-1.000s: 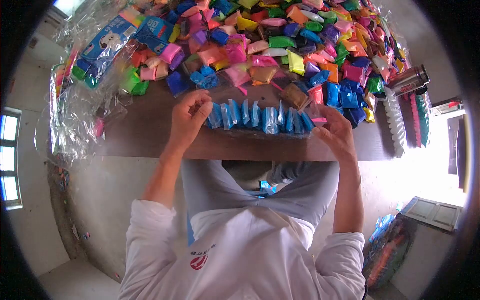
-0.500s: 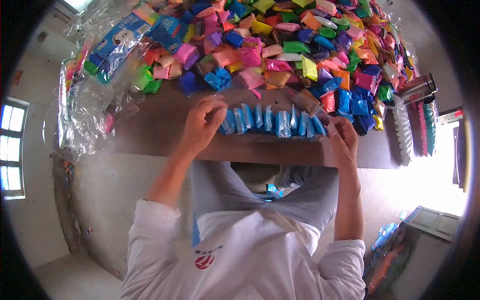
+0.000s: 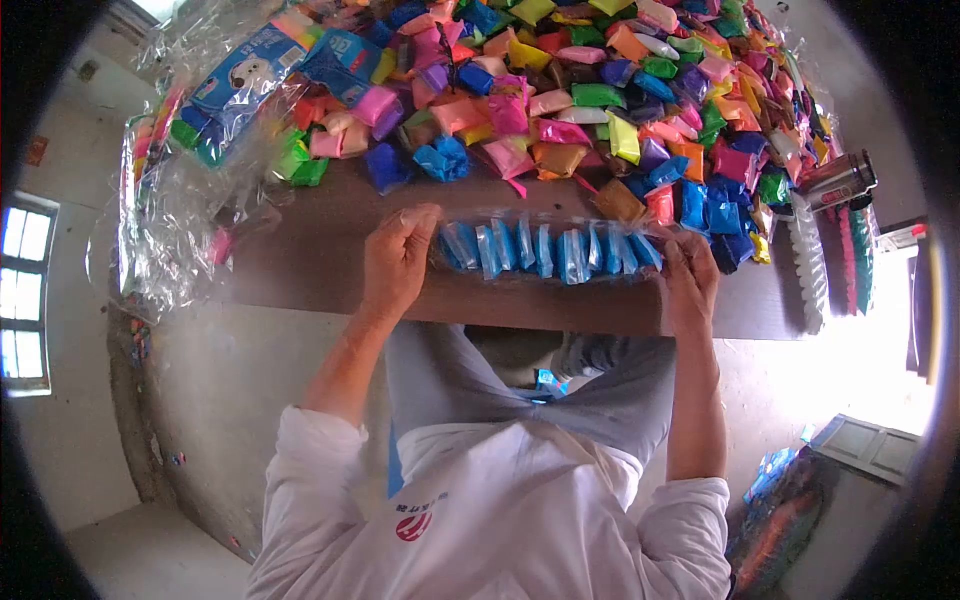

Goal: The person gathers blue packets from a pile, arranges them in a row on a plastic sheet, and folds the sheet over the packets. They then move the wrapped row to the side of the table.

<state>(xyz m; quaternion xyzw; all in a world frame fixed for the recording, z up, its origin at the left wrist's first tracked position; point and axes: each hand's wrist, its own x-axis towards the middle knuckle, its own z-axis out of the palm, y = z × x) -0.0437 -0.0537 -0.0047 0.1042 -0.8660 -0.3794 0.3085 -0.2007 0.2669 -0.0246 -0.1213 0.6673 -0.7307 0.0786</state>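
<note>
A row of small blue packets (image 3: pixel 573 258) lies at the table's front, side by side within clear plastic wrapping (image 3: pixel 520 216). My left hand (image 3: pixel 398 262) is closed at the left end of this wrapping, thumb and fingers pinched together. At the right end, my right hand (image 3: pixel 690 275) pinches the other edge of the plastic, its fingertips beside the last blue packet. The plastic stretches between both hands, along the top of the row.
A large heap of colourful packets (image 3: pixel 560 100) covers the back of the brown table (image 3: pixel 330 240). Crumpled clear plastic bags (image 3: pixel 170 240) and a blue printed pack (image 3: pixel 245 75) lie at the left. A metallic cylinder (image 3: pixel 838 180) and white scalloped strip (image 3: pixel 808 265) sit at the right.
My left hand has turned and shifted slightly left and down. The row of blue packets sits a little lower and further right, with the plastic drawn along it between my hands.
</note>
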